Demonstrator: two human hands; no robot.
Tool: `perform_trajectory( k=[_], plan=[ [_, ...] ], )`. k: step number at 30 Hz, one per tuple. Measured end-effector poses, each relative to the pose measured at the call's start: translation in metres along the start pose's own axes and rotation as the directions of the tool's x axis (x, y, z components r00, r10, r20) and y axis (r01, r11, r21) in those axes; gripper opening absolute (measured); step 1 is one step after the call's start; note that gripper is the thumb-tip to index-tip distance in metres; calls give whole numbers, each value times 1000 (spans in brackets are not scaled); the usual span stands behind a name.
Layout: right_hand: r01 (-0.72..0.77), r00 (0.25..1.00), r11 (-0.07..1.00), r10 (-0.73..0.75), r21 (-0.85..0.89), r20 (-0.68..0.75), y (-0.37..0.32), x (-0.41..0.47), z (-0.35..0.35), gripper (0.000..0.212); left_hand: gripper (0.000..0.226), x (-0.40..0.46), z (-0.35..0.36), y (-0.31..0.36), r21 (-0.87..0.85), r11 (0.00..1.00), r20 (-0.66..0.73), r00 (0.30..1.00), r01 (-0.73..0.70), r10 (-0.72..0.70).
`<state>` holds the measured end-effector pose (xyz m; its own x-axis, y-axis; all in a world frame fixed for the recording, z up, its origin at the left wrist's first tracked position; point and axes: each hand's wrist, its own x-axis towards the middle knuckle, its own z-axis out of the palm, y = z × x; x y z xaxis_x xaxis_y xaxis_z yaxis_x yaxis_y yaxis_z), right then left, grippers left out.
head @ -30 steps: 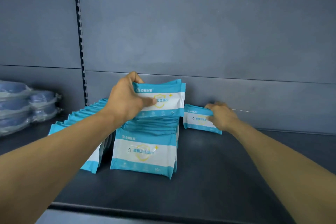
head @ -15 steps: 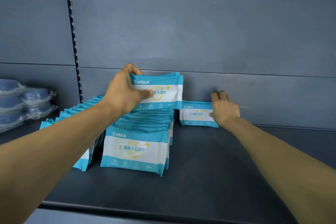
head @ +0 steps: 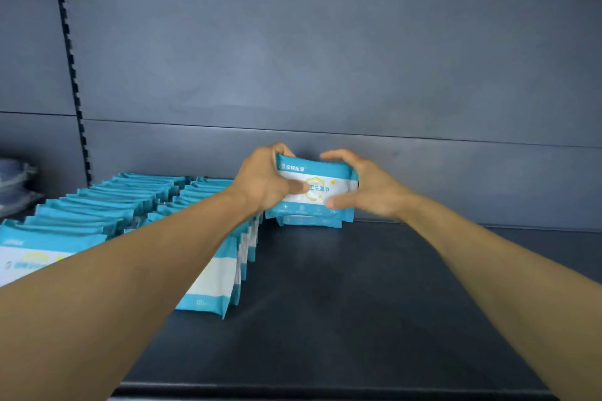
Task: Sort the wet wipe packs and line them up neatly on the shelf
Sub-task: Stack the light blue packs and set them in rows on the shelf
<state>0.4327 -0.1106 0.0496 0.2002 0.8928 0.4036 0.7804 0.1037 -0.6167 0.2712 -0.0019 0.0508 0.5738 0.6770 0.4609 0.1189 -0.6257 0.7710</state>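
Hands meet at the back of the dark shelf [head: 358, 303]: the left hand [head: 264, 182] and the right hand [head: 368, 189] each clasp one end of a small upright bunch of wet wipe packs [head: 321, 187], curled fingers over its top edge and thumbs on its front. Just under the bunch lies another pack [head: 309, 222], and two rows of packs [head: 130, 202] run forward to the left.

Both forearms are bare, no sleeves or jewellery visible.
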Motion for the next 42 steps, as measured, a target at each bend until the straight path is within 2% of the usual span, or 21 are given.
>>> perform_trajectory(
  k=[2,4,7,10,12,17,20,27,30,38,42],
  plan=[
    [-16,999,1000,17,25,-44,3,1,3,45,34,1,4,0,41,999,20,1000,9,-10],
    [-40,995,998,44,42,-90,8,4,6,35,32,1,1,1,210,978,23,1000,9,-14],
    [-120,984,993,118,-8,-132,16,13,13,30,40,4,-12,-1,428,904,34,999,-6,-9],
    [-230,967,972,223,-48,-127,27,22,25,28,45,4,-27,-6,540,841,51,999,-20,-10],
    [-265,961,952,248,-156,-119,35,26,35,30,43,1,-34,-9,585,810,59,998,-44,12],
    [-301,951,885,254,-355,-174,45,29,50,58,39,-6,-41,-17,595,799,88,995,-82,37],
    [-327,945,866,287,-379,-160,48,31,57,78,39,-7,-44,-20,593,800,86,995,-92,51],
    [-340,936,824,251,-454,-247,47,37,68,68,39,-12,-55,-26,599,797,76,996,-77,39],
    [-348,935,749,233,-564,-268,47,33,70,68,38,-14,-58,-29,599,796,74,996,-84,49],
    [-334,940,663,187,-670,-284,35,21,71,80,38,-22,-63,-30,602,790,87,993,-119,84],
    [-271,959,625,114,-732,-258,9,4,63,69,37,-27,-67,-22,586,801,92,992,-125,88]
  ],
)
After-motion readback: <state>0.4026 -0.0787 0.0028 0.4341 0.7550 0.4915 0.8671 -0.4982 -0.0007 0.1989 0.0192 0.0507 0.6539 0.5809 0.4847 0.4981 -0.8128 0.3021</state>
